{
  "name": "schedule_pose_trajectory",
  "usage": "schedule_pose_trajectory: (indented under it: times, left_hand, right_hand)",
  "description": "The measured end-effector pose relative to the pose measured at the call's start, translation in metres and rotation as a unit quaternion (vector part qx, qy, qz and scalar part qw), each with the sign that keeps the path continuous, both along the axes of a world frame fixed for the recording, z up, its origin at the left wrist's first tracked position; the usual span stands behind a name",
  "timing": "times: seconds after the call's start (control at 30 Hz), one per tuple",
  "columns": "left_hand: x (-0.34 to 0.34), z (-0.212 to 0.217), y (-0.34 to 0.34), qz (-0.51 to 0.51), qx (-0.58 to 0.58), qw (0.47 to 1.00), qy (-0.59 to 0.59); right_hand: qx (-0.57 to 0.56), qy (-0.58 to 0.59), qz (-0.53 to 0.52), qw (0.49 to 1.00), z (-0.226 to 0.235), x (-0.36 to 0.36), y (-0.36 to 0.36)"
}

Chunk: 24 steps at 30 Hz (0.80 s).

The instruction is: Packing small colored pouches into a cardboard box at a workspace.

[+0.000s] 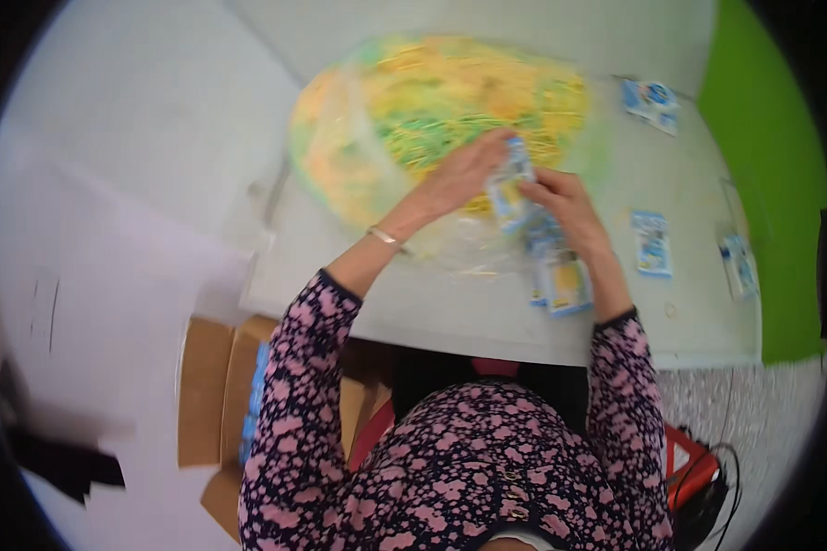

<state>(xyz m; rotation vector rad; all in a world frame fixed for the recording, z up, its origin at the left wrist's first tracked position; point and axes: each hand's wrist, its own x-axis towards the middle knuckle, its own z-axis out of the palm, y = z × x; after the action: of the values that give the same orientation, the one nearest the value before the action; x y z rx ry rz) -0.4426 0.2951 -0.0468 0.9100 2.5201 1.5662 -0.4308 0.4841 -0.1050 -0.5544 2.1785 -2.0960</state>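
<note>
Between my hands stands a small blue-and-white packet (513, 188) with a yellowish patch, slightly blurred. My left hand (469, 173) is closed at the packet's upper left side, its fingertips by the top edge. My right hand (565, 197) grips the right side with thumb and fingers. Just below, several similar packets (565, 280) lie overlapping on the table, partly under my right hand. Behind my hands a large clear plastic bag (354, 119) lies spread, holding a heap of thin yellow, green and orange bands (450, 129) that look like rubber bands.
More blue-and-white packets lie to the right: one far back (652, 106), one in the middle (651, 243), one near the edge (738, 266). A single band loop (671, 312) rests on the white table (413, 317). A green panel (763, 184) borders the right. An open cardboard box (207, 390) stands below left.
</note>
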Motion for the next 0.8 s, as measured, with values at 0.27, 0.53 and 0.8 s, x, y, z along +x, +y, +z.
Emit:
schedule_pose_trajectory:
  times: [0.27,0.53,0.8]
  left_hand:
    - [0.056,-0.004,-0.147,0.432,0.133,0.891,0.050]
    - [0.081,-0.089,-0.286,0.714,0.085,0.695,-0.034]
    - [0.041,-0.084,-0.289,0.799,0.060,0.598,-0.005]
  right_hand:
    - [-0.113,-0.014,-0.026,0.993,0.007,0.033,0.038]
    - [-0.225,-0.023,-0.023,0.974,0.009,0.043,0.041]
    - [-0.229,-0.037,-0.052,0.971,0.008,0.049,0.046]
